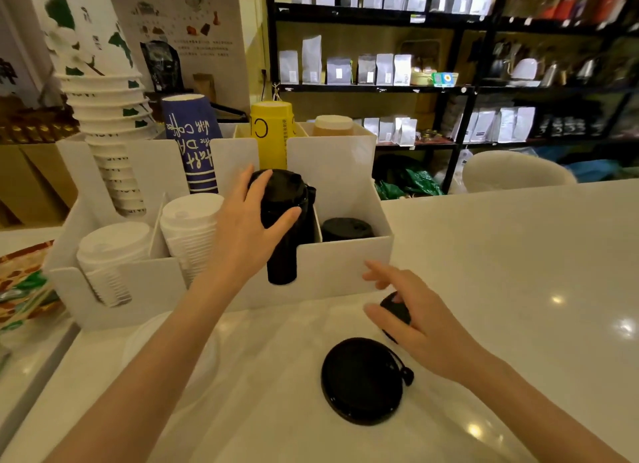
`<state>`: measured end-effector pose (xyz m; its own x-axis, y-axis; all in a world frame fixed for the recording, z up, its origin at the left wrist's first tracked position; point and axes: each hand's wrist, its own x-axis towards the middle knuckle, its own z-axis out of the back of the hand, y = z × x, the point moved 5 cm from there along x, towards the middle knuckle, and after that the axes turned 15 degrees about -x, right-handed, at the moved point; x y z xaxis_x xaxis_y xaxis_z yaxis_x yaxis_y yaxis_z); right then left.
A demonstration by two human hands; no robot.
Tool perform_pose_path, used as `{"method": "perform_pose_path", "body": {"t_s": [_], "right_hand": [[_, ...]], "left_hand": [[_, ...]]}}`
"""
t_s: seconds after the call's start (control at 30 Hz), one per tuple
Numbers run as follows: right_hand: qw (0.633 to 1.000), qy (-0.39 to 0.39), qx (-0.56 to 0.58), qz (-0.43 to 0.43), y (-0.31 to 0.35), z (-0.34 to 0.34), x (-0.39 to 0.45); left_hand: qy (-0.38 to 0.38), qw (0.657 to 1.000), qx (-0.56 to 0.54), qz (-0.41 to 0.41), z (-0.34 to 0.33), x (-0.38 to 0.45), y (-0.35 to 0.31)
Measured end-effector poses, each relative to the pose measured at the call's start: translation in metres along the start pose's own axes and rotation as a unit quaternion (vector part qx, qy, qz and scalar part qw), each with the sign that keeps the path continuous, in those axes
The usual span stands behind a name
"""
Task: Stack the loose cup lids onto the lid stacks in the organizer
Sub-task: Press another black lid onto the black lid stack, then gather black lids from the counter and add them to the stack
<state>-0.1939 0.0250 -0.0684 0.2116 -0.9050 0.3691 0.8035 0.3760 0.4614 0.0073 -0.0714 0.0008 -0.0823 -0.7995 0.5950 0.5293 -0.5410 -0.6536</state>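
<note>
A white organizer (332, 265) stands on the counter. It holds two white lid stacks (114, 251) (192, 226), a tall black lid stack (285, 234) and a short black lid stack (347, 228). My left hand (252, 220) wraps around the top of the tall black stack. My right hand (415, 319) lies over a small loose black lid (396, 310) on the counter, fingers curled on it. A larger loose black lid (361, 381) lies flat in front of it. A loose white lid (169, 345) rests on the counter under my left forearm.
Paper cup stacks, white with green (103, 117), blue (193, 144) and yellow (271, 134), stand in the organizer's back slots. Patterned packets (20, 289) lie at the left. Black shelves with bags (380, 65) rise behind the counter (518, 272).
</note>
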Motion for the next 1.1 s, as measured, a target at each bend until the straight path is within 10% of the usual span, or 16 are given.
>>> {"method": "perform_pose_path", "body": {"t_s": [0.33, 0.7, 1.1], "right_hand": [[0.990, 0.089, -0.104, -0.020, -0.013, -0.019, -0.041], [0.990, 0.089, -0.106, -0.015, -0.014, -0.026, -0.046], [0.995, 0.070, 0.008, -0.077, -0.013, -0.018, -0.040]], "left_hand": [[0.081, 0.985, -0.064, -0.136, -0.031, -0.072, -0.045], [0.347, 0.934, -0.084, 0.027, -0.068, -0.153, -0.014], [0.344, 0.932, -0.105, 0.052, -0.062, -0.135, -0.023]]}}
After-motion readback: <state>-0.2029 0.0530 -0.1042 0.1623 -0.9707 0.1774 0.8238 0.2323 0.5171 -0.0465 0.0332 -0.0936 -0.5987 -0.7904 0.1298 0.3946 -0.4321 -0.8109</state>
